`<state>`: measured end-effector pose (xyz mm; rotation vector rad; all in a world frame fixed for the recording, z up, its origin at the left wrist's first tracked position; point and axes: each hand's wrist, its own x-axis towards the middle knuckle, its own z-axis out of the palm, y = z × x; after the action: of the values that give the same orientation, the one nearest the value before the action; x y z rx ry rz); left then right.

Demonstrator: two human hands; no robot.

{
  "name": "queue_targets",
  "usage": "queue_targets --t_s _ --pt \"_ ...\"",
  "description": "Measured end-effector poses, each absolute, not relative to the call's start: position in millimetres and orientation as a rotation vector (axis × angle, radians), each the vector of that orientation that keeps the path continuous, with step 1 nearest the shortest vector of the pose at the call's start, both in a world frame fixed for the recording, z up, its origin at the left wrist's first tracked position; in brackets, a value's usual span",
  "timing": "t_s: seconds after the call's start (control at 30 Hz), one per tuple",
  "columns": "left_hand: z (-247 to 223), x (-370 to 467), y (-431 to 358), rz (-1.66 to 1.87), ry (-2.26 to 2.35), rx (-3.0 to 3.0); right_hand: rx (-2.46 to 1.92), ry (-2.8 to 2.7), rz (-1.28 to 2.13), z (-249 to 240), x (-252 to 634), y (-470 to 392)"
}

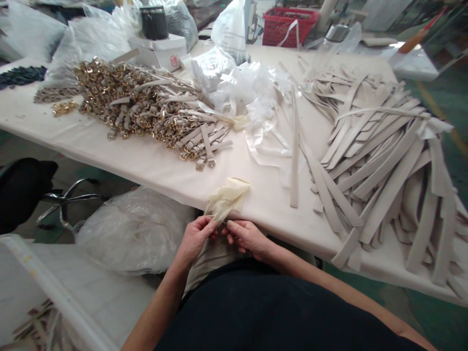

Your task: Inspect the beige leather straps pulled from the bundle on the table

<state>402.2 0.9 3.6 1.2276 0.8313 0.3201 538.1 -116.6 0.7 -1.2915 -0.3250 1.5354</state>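
At the table's front edge, a crumpled pale yellow sheet (227, 197) lies partly on the cloth and hangs toward my fingers. My left hand (201, 233) pinches its lower end. Close beside it, my right hand (245, 237) is closed in a pinch; a thin strand shows between the two hands, but what the right fingertips hold is too small to name. Beyond them on the table are a large heap of beige straps with gold buckles (146, 107) and, on the right, a pile of plain beige straps (387, 156).
Clear plastic ribbons and wrap (252, 92) lie mid-table. A white box (161, 51) bears a dark mug (154, 22). Behind stands a red basket (290, 27). Left below are a plastic-wrapped bundle (135, 231), a wheeled chair (24, 190) and a white bin (54, 287) with straps.
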Motion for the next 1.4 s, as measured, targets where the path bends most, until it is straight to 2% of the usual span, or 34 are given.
queue_targets --t_s 0.9,1.4 --pt "7 397 4 0.401 0.814 1.178 -1.277 -0.365 1.544 12 533 -101" --pt "2 397 4 0.397 0.816 0.895 -1.183 -0.264 1.661 7 532 -108"
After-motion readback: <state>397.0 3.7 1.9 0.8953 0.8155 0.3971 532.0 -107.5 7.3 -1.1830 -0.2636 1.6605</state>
